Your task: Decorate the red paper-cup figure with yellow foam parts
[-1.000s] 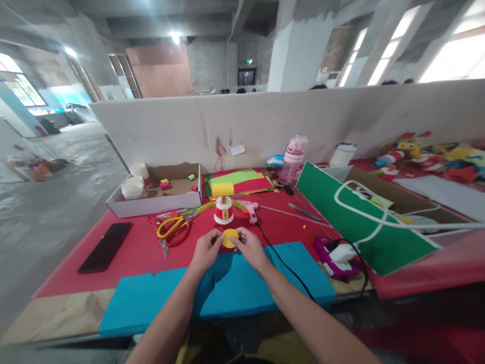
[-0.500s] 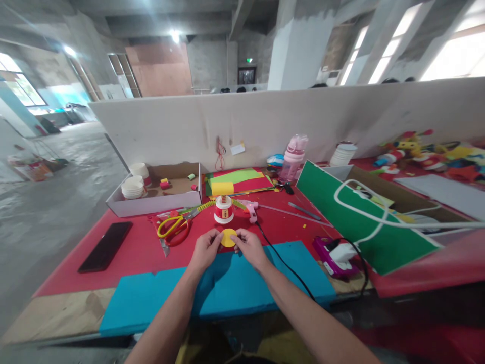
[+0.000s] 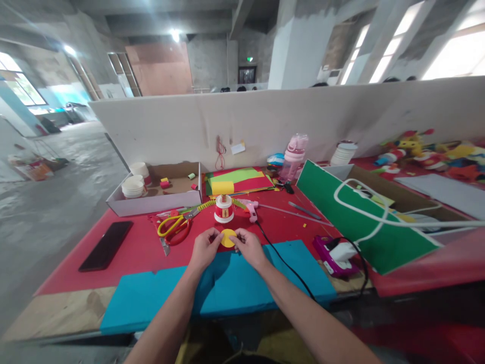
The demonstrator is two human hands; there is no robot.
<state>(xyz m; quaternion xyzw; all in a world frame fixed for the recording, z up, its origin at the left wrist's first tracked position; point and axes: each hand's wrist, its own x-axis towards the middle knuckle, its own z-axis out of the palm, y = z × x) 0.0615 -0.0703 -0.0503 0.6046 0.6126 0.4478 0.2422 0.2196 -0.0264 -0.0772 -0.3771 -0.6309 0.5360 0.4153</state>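
Head view: left hand [image 3: 205, 246] and right hand [image 3: 249, 246] pinch the yellow disc [image 3: 228, 238] at opposite edges; uneven thumb pressure could crease it.

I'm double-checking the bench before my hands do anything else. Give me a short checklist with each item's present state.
1. Yellow disc held by both the left hand and right hand: ok, gripped at opposite edges.
2. Red-and-white cup model upright: ok, standing just beyond the disc.
3. Pink glue gun apart from both hands: ok.
4. Glue gun hot: cannot tell.
5. Blue pad free of cords: not ok, the black cord crosses it near the right forearm.
6. Scissors apart from the left hand: ok, lying to its left.
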